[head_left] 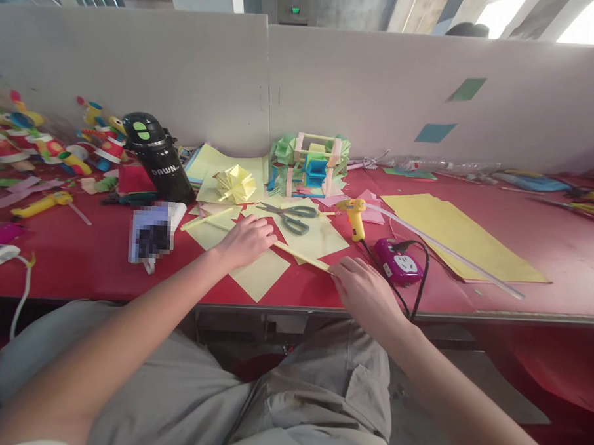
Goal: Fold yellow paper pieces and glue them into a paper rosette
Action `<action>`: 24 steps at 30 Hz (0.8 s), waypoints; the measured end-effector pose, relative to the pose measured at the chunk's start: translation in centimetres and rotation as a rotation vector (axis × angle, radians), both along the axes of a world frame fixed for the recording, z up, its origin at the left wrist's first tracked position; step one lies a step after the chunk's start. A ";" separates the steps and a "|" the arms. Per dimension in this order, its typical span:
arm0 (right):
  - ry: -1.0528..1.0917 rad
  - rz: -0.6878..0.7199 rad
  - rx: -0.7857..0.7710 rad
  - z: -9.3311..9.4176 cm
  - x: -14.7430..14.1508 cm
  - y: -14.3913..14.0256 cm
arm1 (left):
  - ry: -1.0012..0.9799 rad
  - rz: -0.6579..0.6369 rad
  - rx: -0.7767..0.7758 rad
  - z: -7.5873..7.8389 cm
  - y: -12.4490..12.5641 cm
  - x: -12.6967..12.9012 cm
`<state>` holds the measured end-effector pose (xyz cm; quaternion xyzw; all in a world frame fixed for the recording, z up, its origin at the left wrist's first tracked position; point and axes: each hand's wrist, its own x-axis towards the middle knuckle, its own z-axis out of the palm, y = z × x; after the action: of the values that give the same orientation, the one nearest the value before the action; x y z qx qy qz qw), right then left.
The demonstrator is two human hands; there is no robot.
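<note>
A long, thin yellow paper strip point(303, 256) stretches between my two hands above pale yellow paper sheets point(260, 273). My left hand point(247, 241) is closed on the strip near its middle, palm down. Closed around the strip's right end is my right hand point(362, 283), close to the table's front edge. Another folded yellow strip point(206, 219) lies to the left of my left hand. Just beyond the hands, green-handled scissors point(294, 221) rest on the sheets. A folded yellow paper ball point(236, 184) sits behind my left hand.
A yellow glue gun point(353, 217) with a long glue stick stands by a purple power socket point(398, 261) and its black cable. Yellow sheets point(466, 240) lie right. A black bottle point(157, 157), a phone on a stand point(153, 232) and a paper model point(315, 164) stand around.
</note>
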<state>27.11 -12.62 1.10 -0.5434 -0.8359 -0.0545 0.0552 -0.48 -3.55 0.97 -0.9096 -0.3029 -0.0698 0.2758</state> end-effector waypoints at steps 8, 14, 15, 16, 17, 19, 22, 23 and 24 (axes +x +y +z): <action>0.029 0.036 0.062 -0.8 -0.9 0.7 | -0.025 -0.015 -0.041 0.2 -1.0 0.2; 0.031 0.021 0.055 -0.6 -0.9 0.7 | -0.004 -0.044 -0.104 0.3 -1.1 0.8; 0.030 0.013 0.052 -0.6 -0.9 0.7 | -0.005 -0.040 -0.109 0.4 -1.0 0.9; 0.027 0.004 0.046 -0.5 -0.9 0.7 | -0.008 -0.035 -0.113 0.4 -1.0 1.0; 0.023 -0.006 0.037 -0.5 -0.9 0.8 | -0.015 -0.030 -0.116 0.5 -1.0 1.1; 0.016 -0.032 0.013 -0.4 -1.0 1.0 | -0.032 -0.021 -0.119 0.6 -0.9 1.2; 0.016 -0.069 -0.010 -0.1 -1.1 1.3 | -0.055 -0.008 -0.128 0.6 -0.7 1.4; 0.018 -0.076 -0.011 -0.1 -1.1 1.4 | -0.062 0.000 -0.131 0.6 -0.6 1.5; 0.019 -0.079 -0.010 0.0 -1.2 1.4 | -0.069 0.007 -0.135 0.5 -0.5 1.5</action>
<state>25.94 -11.19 1.06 -0.5767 -0.8135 -0.0471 0.0582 1.06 -4.05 1.49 -0.9221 -0.3195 -0.0795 0.2036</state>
